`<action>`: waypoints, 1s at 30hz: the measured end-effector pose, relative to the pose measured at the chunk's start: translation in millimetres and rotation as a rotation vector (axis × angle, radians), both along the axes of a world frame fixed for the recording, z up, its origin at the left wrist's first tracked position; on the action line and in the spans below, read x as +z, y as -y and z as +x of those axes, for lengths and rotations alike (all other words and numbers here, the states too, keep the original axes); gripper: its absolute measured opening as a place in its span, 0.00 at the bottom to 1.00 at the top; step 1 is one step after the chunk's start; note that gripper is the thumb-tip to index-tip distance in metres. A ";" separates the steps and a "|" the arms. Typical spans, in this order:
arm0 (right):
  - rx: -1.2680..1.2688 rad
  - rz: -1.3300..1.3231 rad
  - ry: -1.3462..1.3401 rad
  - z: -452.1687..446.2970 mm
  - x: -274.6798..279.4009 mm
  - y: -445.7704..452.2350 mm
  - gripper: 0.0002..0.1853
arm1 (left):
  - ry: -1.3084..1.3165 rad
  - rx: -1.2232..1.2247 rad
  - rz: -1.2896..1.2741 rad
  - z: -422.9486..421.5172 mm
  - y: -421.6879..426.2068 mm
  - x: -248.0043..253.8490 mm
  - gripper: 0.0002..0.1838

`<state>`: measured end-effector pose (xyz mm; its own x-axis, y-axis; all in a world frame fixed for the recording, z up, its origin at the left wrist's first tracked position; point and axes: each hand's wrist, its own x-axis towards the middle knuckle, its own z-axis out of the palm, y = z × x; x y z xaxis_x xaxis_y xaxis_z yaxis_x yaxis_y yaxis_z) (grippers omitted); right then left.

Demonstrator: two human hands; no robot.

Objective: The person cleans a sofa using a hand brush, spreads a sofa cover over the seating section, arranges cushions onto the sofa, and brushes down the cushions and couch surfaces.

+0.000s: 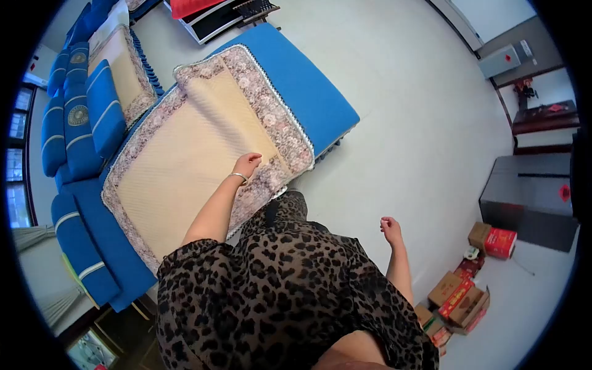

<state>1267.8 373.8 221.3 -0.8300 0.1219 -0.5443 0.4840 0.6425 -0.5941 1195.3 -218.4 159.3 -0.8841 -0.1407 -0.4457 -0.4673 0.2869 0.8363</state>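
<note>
My left hand, with a bracelet at the wrist, is above the sofa cover close to its floral border. Its fingers are curled together, and nothing shows in them. I cannot tell whether it touches the cloth. The cover is cream with a flowered edge and lies over the blue sofa seat, with a raised fold running across its upper part. Out to the right, my right hand hangs over the pale floor, fingers loosely bent and apart, holding nothing I can see.
Blue back cushions line the sofa on the left. Another section carries a similar cover. At the top stands a low table with a red cloth. Cardboard boxes sit by the right wall, near a grey cabinet.
</note>
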 end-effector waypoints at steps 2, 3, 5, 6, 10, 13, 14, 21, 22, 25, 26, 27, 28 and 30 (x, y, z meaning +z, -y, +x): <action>-0.014 -0.090 -0.030 -32.4 8.3 -16.3 0.14 | 0.014 -0.010 -0.034 -34.4 -15.3 -8.7 0.16; -0.020 -0.132 -0.042 -44.3 9.6 -28.3 0.14 | 0.043 -0.010 -0.085 -47.7 -19.9 -26.9 0.15; -0.023 -0.121 -0.052 -53.5 11.5 -63.4 0.15 | 0.102 -0.008 -0.178 -76.1 -31.3 -52.3 0.15; -0.003 -0.068 -0.059 -54.0 5.1 -90.4 0.15 | 0.210 -0.005 -0.175 -100.4 -35.2 -46.9 0.15; -0.330 -0.062 0.110 -30.5 48.8 -128.4 0.15 | 0.429 -0.299 -0.369 -152.2 -71.8 -49.4 0.15; -0.469 -0.045 0.237 17.1 -22.1 -230.2 0.15 | 0.410 -0.238 -0.357 -212.2 -101.4 -63.8 0.17; -0.452 -0.011 0.287 8.5 -17.3 -235.3 0.15 | 0.262 -0.330 -0.464 -232.9 -109.4 -94.9 0.17; -0.193 0.079 0.421 -158.2 -18.2 -322.9 0.15 | 0.203 0.202 -0.132 -373.2 -165.1 -26.2 0.14; -0.146 0.089 0.412 -196.2 -18.5 -344.2 0.15 | 0.208 0.274 -0.108 -382.5 -175.9 -27.5 0.14; 0.047 0.112 0.308 -343.0 -27.4 -423.2 0.15 | 0.325 0.372 -0.113 -389.8 -194.6 -50.6 0.15; 0.120 0.106 0.238 -400.9 -35.0 -453.6 0.15 | 0.294 0.327 -0.250 -384.7 -205.8 -47.3 0.14; 0.168 0.068 0.140 -463.0 -45.5 -484.5 0.15 | 0.371 0.384 -0.194 -384.5 -218.6 -40.3 0.14; 0.137 0.061 0.151 -547.2 6.9 -432.2 0.15 | 0.445 0.441 -0.137 -384.0 -231.1 -31.9 0.14; -0.089 -0.056 0.029 -676.3 18.3 -390.7 0.13 | 0.561 0.495 -0.029 -376.0 -260.9 -31.6 0.13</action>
